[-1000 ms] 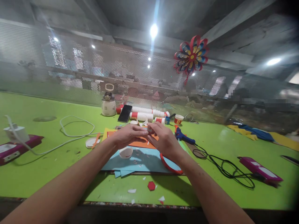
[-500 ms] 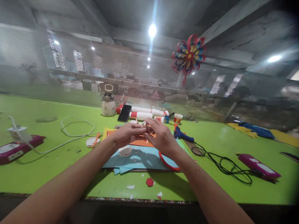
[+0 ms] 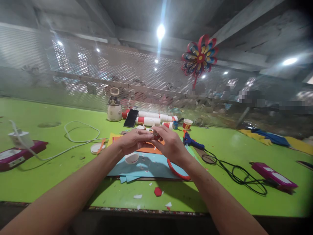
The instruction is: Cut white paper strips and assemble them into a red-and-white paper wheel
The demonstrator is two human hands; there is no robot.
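My left hand (image 3: 133, 141) and my right hand (image 3: 170, 142) meet above the colored paper, fingertips pinched together. Between them is something small that I cannot make out; the fingers cover most of it. Under the hands lie an orange sheet (image 3: 153, 149) and light blue sheets (image 3: 149, 169). A short white paper ring or cup piece (image 3: 131, 158) rests on the blue paper below my left hand. Beside my right wrist, a red curved handle or band (image 3: 177, 171) lies partly hidden by the forearm. A red hexagon (image 3: 157, 191) sits near the table's front edge with white paper scraps (image 3: 138, 196).
Behind the hands are a phone (image 3: 131, 118), stacked paper cups (image 3: 148, 121), a white bottle (image 3: 114, 111) and a single cup (image 3: 187, 124). A blue glue gun (image 3: 193, 141) with a black cord (image 3: 234, 174) lies right. Purple power strips (image 3: 275, 176) flank the green table (image 3: 73, 182).
The right hand's fingers have shifted slightly around the small piece. The whole view has moved a little; the things on the table stay where they were.
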